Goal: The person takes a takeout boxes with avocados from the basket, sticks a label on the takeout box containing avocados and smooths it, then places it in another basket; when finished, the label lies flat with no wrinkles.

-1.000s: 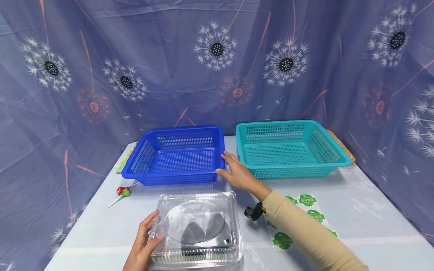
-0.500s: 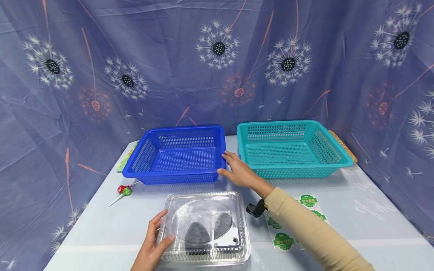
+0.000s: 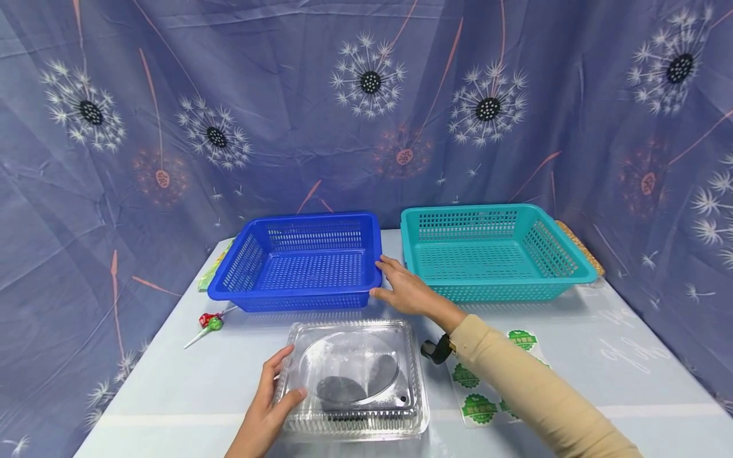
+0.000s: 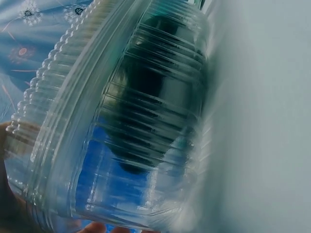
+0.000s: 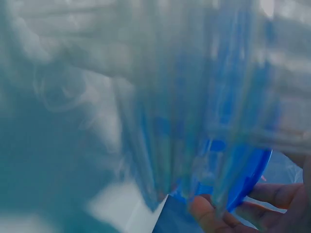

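A clear plastic clamshell box lies on the near part of the table. My left hand grips its left side, thumb on the near part and fingers farther back. Dark shapes show in the lid; I cannot tell whether they are reflections or contents. At the right end of the blue basket, my right hand touches the front corner with fairly straight fingers and thumb. In the right wrist view the fingers lie by the blue rim, behind blurred clear plastic.
A teal basket stands to the right of the blue one. Two lollipops, red and green, lie at the left. A sheet of green stickers is partly under the right sleeve. Packets stick out beside both baskets.
My left hand has slid the clear box to the right and slightly away, closer to the blue basket. The right hand stays at the basket's corner.
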`<state>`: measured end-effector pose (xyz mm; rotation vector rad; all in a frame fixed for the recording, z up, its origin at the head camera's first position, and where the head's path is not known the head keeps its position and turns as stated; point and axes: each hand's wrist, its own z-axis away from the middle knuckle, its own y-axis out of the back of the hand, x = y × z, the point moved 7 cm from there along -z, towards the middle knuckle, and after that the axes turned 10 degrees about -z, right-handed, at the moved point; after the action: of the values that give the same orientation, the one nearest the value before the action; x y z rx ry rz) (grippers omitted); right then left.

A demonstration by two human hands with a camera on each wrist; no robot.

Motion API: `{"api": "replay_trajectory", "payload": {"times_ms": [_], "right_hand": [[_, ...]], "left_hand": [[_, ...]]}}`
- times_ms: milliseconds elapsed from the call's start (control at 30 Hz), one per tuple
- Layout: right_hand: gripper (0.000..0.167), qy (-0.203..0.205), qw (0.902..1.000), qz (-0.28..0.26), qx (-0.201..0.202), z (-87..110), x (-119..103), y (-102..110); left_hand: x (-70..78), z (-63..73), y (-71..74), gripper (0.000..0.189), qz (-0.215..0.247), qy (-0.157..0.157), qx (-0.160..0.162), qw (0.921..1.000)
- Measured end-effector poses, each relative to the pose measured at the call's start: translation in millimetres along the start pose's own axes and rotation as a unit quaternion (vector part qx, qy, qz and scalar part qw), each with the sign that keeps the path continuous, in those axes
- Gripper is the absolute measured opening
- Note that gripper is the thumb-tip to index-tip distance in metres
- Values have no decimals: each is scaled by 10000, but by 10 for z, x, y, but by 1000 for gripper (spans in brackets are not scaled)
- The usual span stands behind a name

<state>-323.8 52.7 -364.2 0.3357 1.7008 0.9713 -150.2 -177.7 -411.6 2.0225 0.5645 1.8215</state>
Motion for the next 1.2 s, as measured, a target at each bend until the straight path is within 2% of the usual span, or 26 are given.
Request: {"api": "replay_trajectory", "payload": {"times_ms": [333, 767, 1067, 1200], "right_hand": [[73, 79, 9999, 73, -37, 14, 18, -8], [73, 150, 9998, -90, -42, 28, 33, -9], [74, 470, 9961, -730, -187, 121, 17, 52], [73, 665, 9947, -760, -204, 226, -32, 133]], "left_hand": [[20, -99, -124, 66, 445, 288, -199, 9984], [14, -133, -148, 66, 560, 325, -279, 9975], [-6, -140, -146, 66, 532, 305, -253, 9978], [-10, -142, -148, 66, 558, 297, -259, 9977]]}}
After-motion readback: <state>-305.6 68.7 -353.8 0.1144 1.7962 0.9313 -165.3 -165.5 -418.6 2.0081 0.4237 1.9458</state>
